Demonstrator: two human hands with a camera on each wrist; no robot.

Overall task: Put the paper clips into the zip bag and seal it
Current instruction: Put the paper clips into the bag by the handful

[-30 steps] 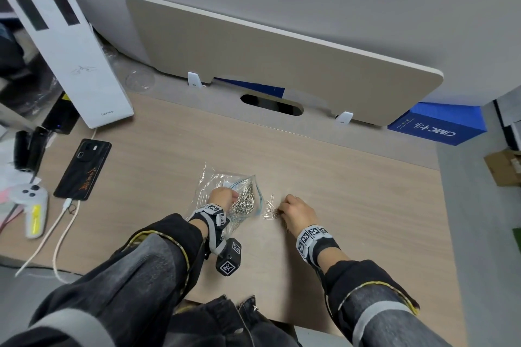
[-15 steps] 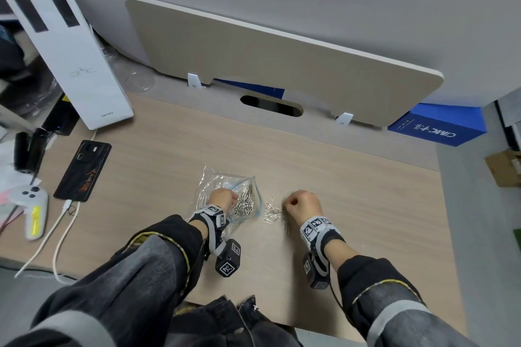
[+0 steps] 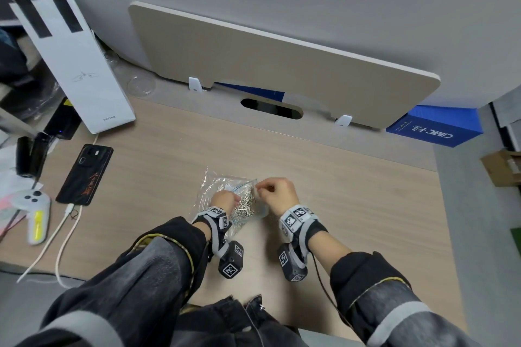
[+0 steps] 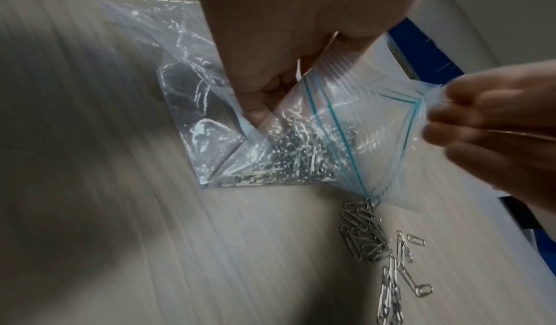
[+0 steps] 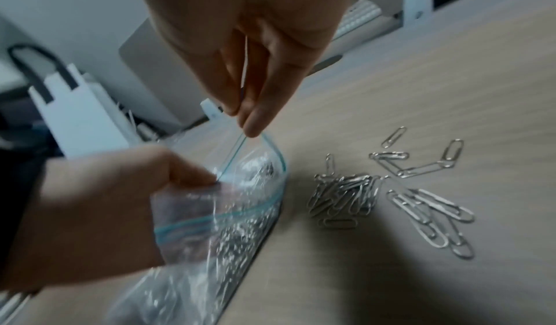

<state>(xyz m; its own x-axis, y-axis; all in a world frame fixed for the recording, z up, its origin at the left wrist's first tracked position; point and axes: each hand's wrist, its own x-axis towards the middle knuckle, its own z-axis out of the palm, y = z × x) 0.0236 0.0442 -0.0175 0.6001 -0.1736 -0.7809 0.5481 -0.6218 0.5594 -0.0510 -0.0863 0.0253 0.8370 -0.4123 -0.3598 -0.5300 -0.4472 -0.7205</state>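
Zip bag (image 4: pixel 355 125) | both hands pinch its mouth | white bag (image 3: pixel 76 65) reads "heytea"

A light wood-grain desk (image 3: pixel 352 191) is seen bearing a clear zip bag (image 3: pixel 225 186) of paper clips, loose paper clips (image 5: pixel 391 194) just beside it, a black phone (image 3: pixel 84 175), a white controller (image 3: pixel 35 214) and a white paper bag (image 3: pixel 79 70).

I saw the clear zip bag (image 4: pixel 355 125) with its blue strip lying open on the bench, shiny paper clips heaped inside. More paper clips (image 5: pixel 346 199) lay loose just beside its mouth.
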